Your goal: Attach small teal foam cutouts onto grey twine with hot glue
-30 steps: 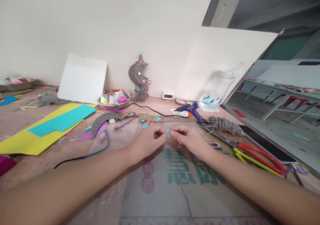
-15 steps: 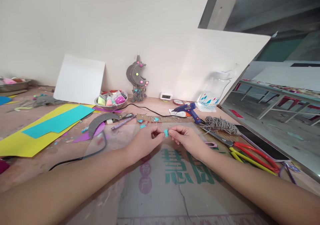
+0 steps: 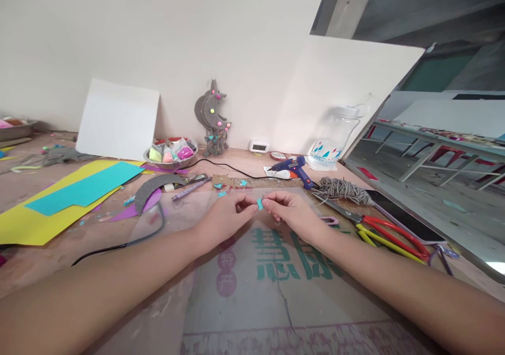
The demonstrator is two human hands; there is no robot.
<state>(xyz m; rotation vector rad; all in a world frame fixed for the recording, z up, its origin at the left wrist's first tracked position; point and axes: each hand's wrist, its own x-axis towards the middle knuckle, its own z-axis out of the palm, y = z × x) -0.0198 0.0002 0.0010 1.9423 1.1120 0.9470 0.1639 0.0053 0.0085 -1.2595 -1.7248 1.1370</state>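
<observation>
A small turquoise piece (image 3: 260, 203), felt or foam by its look, is pinched between both hands above the clear-covered cardboard (image 3: 236, 313). My left hand (image 3: 229, 215) grips its left side with thumb and forefinger. On its right side, the fingertips of my right hand (image 3: 290, 213) close on it; its exact outline is partly hidden by fingers. Just beyond my left hand lie a few small turquoise cut-outs (image 3: 222, 193). A thin grey strand (image 3: 284, 297) rests on the covered cardboard between my forearms.
Right: red-and-yellow-handled scissors (image 3: 394, 234), grey yarn (image 3: 343, 191), a phone (image 3: 406, 215), a blue glue gun (image 3: 294, 170) and a plastic bottle (image 3: 327, 139). Left: turquoise sheet (image 3: 87, 186), grey crescent (image 3: 152, 189), a bowl of coloured clay (image 3: 171, 155). A moon ornament (image 3: 213, 113) stands behind.
Both hands keep their pinch on the turquoise piece, with only slight finger movement. The whole view has shifted a little, so things sit slightly further left and higher.
</observation>
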